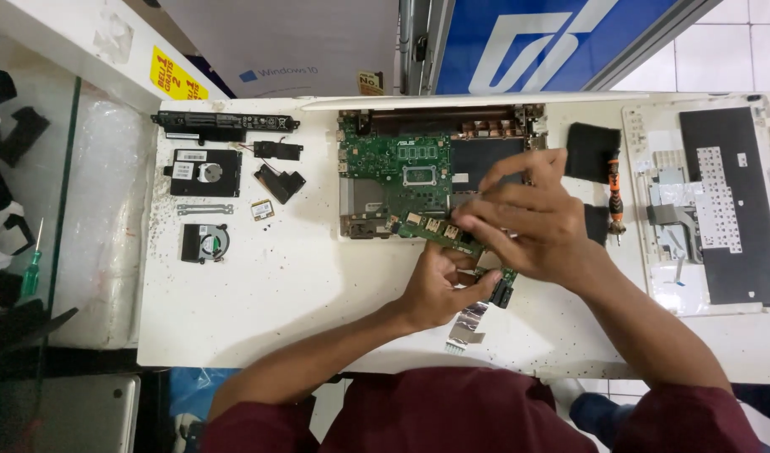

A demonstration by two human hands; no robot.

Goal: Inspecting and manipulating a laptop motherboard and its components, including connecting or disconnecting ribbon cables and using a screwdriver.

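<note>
Both hands hold one small green circuit board (pixel 439 228) above the white bench (pixel 259 294). The left hand (pixel 439 285) pinches its lower end from under, and the right hand (pixel 527 222) has its grip on the top. At 12 o'clock from the hands sits the open laptop base (pixel 401 172). At 3 o'clock lies a screwdriver (pixel 616 197). At 9 o'clock rests a small fan (pixel 204 243). The board looks thin, so squeezing or bending it might crack it, and a loose grip could drop it.
</note>
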